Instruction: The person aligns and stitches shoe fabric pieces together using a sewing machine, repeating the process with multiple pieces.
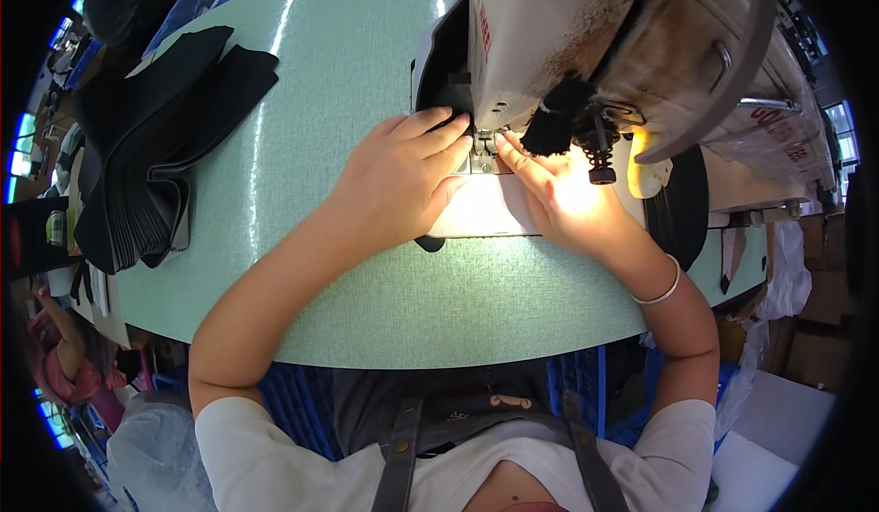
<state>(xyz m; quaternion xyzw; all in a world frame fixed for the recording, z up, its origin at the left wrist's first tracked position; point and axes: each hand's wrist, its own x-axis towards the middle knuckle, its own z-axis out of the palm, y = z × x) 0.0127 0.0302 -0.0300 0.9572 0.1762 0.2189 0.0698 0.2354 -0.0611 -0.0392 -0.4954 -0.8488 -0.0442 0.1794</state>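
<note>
A sewing machine (558, 45) stands in front of me, its light shining on the pale metal bed (485, 208). My left hand (403, 175) lies with fingers stretched out, their tips on a black piece of material (447, 89) left of the presser foot (484, 153). A small black edge shows below that hand; whether it belongs to the same piece I cannot tell. Close to the foot's right side, my right hand (563, 190) reaches in with its fingers extended. Glare washes out part of it, and any material under its fingertips is hidden.
Stacked black cut pieces (146, 155) lie on the green tabletop (320, 315) at the left. More black material (682, 205) sits right of the machine, near a yellow-and-white object (647, 168). Blue crates (577, 388) stand below the table's front edge. Another person (69, 352) is at far left.
</note>
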